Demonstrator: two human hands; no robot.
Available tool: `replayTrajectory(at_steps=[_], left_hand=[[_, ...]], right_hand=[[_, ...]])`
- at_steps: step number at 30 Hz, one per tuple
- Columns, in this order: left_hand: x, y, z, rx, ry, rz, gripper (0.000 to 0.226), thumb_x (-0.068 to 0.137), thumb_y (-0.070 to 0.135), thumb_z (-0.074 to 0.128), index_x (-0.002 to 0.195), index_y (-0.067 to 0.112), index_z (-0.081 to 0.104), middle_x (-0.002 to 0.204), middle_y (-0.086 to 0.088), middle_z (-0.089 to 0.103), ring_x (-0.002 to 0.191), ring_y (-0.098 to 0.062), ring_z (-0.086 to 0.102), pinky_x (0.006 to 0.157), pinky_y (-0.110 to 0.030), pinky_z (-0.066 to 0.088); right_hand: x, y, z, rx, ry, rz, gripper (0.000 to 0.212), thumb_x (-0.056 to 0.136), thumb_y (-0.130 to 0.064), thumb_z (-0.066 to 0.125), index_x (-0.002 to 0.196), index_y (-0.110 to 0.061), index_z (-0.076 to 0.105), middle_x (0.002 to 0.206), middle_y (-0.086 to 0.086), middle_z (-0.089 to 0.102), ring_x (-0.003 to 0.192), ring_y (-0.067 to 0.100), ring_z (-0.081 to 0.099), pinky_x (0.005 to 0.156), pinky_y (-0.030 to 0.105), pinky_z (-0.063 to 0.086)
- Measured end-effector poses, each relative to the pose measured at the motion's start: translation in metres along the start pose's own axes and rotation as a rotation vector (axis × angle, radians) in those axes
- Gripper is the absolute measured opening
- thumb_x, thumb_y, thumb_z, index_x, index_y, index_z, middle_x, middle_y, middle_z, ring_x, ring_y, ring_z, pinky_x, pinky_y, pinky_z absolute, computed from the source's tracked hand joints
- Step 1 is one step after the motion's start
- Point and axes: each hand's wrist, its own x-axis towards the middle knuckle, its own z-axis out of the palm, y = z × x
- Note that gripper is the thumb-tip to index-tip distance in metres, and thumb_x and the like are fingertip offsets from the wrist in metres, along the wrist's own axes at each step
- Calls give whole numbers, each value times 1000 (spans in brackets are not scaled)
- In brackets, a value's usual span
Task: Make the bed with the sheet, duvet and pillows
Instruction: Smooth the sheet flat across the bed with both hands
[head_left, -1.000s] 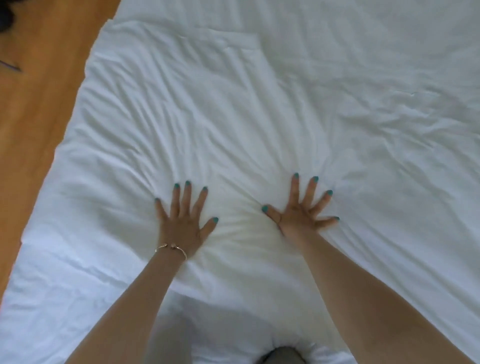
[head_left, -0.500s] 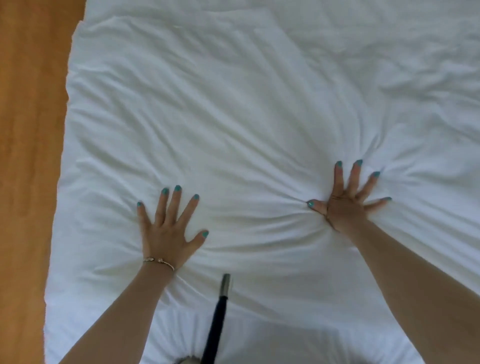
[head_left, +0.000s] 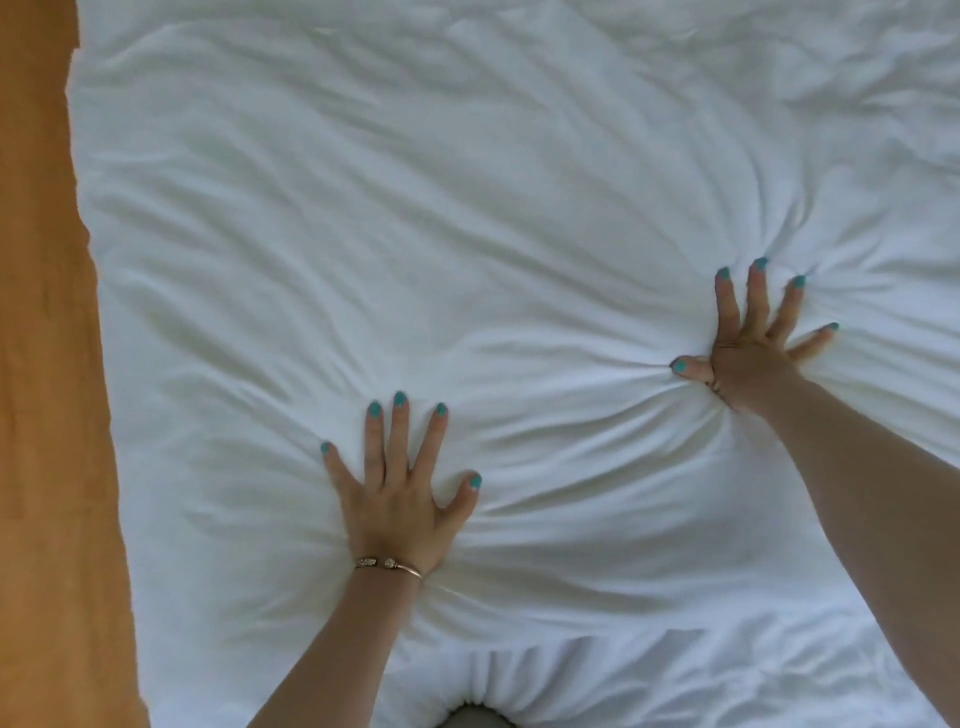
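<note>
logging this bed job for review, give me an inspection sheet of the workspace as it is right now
surface: bed covered by a white duvet, creased, with folds fanning out from both hands
job's things: duvet spread flat; a gathered sheet edge shows at the near side; no pillows in view
clutter: nothing seen
hands: left hand flat on the duvet, fingers spread, bracelet on the wrist; right hand flat and spread, pressing further right and further away
cables: nothing seen
surroundings: wooden floor along the left edge of the bed; a dark rounded shape at the bottom edge, cannot tell what it is
</note>
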Motion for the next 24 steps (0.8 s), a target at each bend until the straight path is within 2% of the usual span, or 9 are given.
replayTrajectory(at_steps=[6,8,10,13,15,19,24], left_hand=[[3,-2,11,-22,24,13,70,87,64,35,149,33,27,158,-6,23,147,-29,16,110,-69,4],[2,-3,15,-32,7,-4,73,85,64,36,150,34,24,159,-6,20,147,-29,15,110,-68,2],[4,-4,17,-47,-31,-14,74,85,64,33,151,34,19,160,-5,16,148,-28,11,110,-68,0],[6,-6,19,-75,-71,-27,77,84,65,30,152,35,8,161,-3,10,148,-28,6,109,-68,-3],[5,-5,19,-96,-79,-24,77,84,65,29,152,36,6,162,-2,7,148,-27,3,109,-67,-5],[3,-3,16,-86,-73,-26,76,84,65,27,152,36,6,162,0,2,149,-25,0,110,-65,-7],[1,-2,12,-64,-64,-37,76,85,67,23,152,38,5,162,1,-2,149,-23,-4,110,-65,-7]], right_hand=[[-1,1,9,0,74,16,105,79,-74,46,125,-49,-45,150,-10,-42,140,31,-35,106,74,-8],[-9,7,18,-19,183,-22,94,80,-80,30,132,-48,-41,154,-9,-36,143,32,-28,108,72,-5],[-26,8,31,50,290,-73,84,82,-82,13,144,-43,-30,160,-4,-24,147,31,-17,112,67,0],[-62,-3,66,173,417,-82,71,89,-67,-2,152,-36,-14,163,-1,-8,150,26,-5,116,60,7],[-86,-17,90,151,450,-88,64,92,-60,-4,151,-38,-14,163,-2,-7,150,25,-3,117,59,6],[-114,-46,113,157,422,-86,61,93,-65,5,146,-49,-19,161,-10,-17,149,23,-14,119,53,-4],[-133,-62,136,86,529,-155,67,91,-71,12,149,-48,-13,162,-12,-12,149,25,-11,119,52,-1]])
